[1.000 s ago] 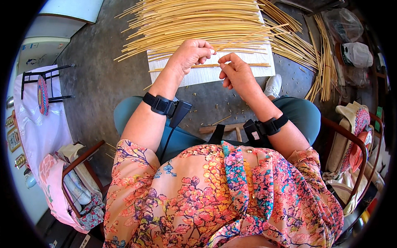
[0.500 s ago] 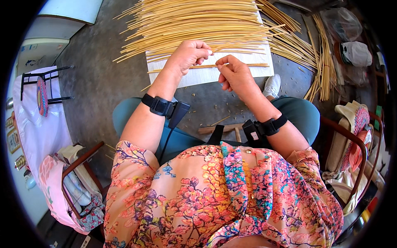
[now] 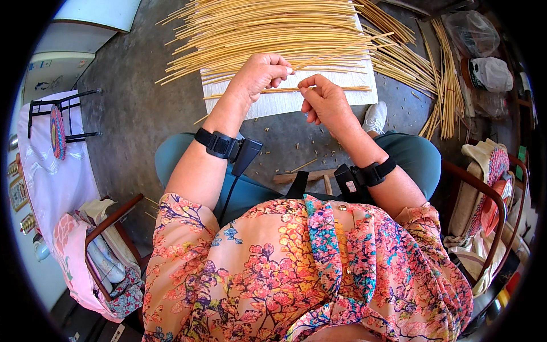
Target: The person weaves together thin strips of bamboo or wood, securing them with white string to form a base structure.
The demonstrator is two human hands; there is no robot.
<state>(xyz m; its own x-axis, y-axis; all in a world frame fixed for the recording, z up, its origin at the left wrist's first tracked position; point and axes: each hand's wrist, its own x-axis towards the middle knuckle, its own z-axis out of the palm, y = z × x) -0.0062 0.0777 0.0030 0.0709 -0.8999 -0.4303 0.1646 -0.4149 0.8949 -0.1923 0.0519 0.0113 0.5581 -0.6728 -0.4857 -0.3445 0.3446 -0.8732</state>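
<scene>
My left hand [image 3: 261, 75] is closed in a pinch over the near edge of a white board [image 3: 273, 109]. From its fingertips a thin straw-coloured stalk [image 3: 342, 52] slants up to the right, across the others. My right hand [image 3: 329, 104] is closed too, thumb against forefinger, a little right of the left hand; whatever it pinches is too small to make out. Behind both hands, one or more separate stalks [image 3: 354, 89] run crosswise near the board's edge. Farther off, many long stalks [image 3: 268, 34] cover the board side by side.
More stalks lie in bundles [image 3: 447, 85] on the floor at the right. Short cut bits [image 3: 399, 108] are scattered around my shoe [image 3: 375, 118]. Chairs stand on both sides, one with a wooden arm [image 3: 473, 185] at right. A wooden piece [image 3: 305, 176] lies between my knees.
Both hands stay almost in place; the left has risen very slightly. The stalks look the same.
</scene>
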